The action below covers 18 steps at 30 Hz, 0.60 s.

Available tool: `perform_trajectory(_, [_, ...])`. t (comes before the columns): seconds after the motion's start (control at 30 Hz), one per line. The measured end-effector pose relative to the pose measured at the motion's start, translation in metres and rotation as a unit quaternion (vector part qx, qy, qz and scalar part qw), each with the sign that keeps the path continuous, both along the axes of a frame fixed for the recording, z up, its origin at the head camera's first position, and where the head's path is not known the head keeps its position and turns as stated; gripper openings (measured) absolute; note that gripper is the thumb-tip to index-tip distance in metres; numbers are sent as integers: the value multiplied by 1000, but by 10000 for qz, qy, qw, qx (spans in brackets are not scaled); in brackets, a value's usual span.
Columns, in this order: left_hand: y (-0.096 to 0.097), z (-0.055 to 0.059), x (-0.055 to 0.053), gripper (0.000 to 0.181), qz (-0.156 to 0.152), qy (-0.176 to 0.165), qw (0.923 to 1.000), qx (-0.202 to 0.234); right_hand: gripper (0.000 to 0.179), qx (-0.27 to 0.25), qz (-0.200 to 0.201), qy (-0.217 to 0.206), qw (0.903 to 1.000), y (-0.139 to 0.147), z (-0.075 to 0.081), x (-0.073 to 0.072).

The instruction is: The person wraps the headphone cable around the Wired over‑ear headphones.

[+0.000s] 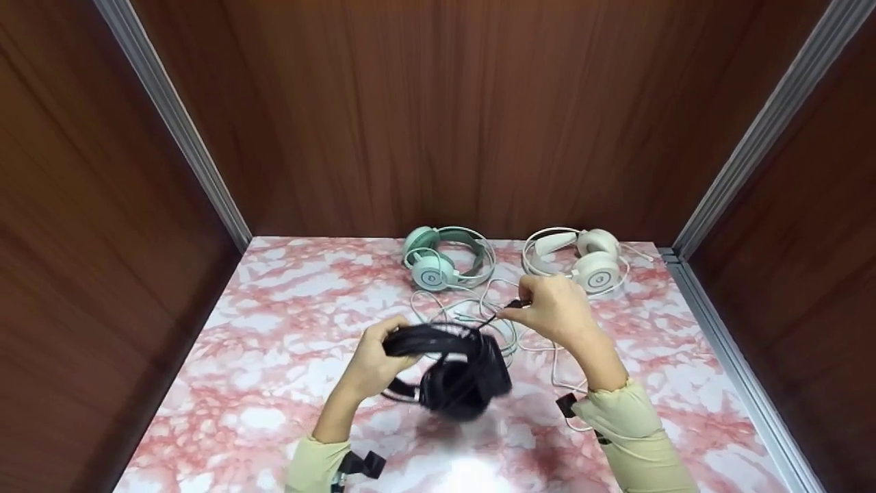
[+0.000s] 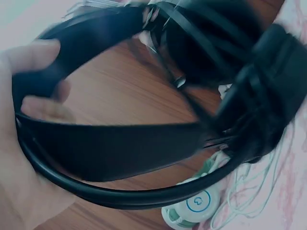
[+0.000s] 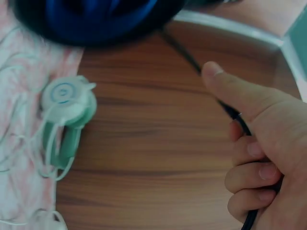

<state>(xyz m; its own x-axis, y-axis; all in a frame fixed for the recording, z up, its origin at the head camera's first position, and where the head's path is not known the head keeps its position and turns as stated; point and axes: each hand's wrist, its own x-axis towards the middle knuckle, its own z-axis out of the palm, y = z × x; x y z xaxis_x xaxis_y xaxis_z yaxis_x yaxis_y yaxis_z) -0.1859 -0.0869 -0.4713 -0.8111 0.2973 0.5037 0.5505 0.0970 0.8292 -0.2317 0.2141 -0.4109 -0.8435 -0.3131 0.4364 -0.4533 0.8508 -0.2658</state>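
A black headset (image 1: 448,373) is held up off the table, blurred by motion. My left hand (image 1: 375,356) grips its headband (image 2: 115,148), with thumb and fingers wrapped round the band in the left wrist view. From an ear cup (image 3: 103,21) a thin black cable (image 3: 184,52) runs to my right hand (image 1: 556,309), whose fingers curl round it. More of that cable comes out below the fingers in the right wrist view. Loops of black cable also cross the ear cups (image 2: 211,43) in the left wrist view.
Behind the hands lie a green-and-white headset (image 1: 448,260) and a white headset (image 1: 578,260), near the back wall (image 1: 445,123). Their pale cables (image 1: 455,308) tangle in front of them. The table (image 1: 274,383) has a red-and-white marbled top, with wooden panels on three sides.
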Motion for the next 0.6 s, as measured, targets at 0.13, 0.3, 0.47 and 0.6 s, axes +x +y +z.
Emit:
perform_trajectory(0.13, [10,-8,-7,23,1418,857,9858,-263,29,-44,416,-339,9985,-5,11,12])
perform_trajectory(0.3, [18,-18,-12,19,3022,1588,9399,42,14,-302,908,-829,9919,-10,11,35])
perform_trajectory(0.47, [34,-1,-5,13,3866,1607,9013,1112,10,-615,1069,-1172,9854,-19,-6,55])
perform_trajectory(0.6, [44,6,-3,11,3836,1199,8989,1746,10,-1346,1214,-1376,9738,-29,-35,66])
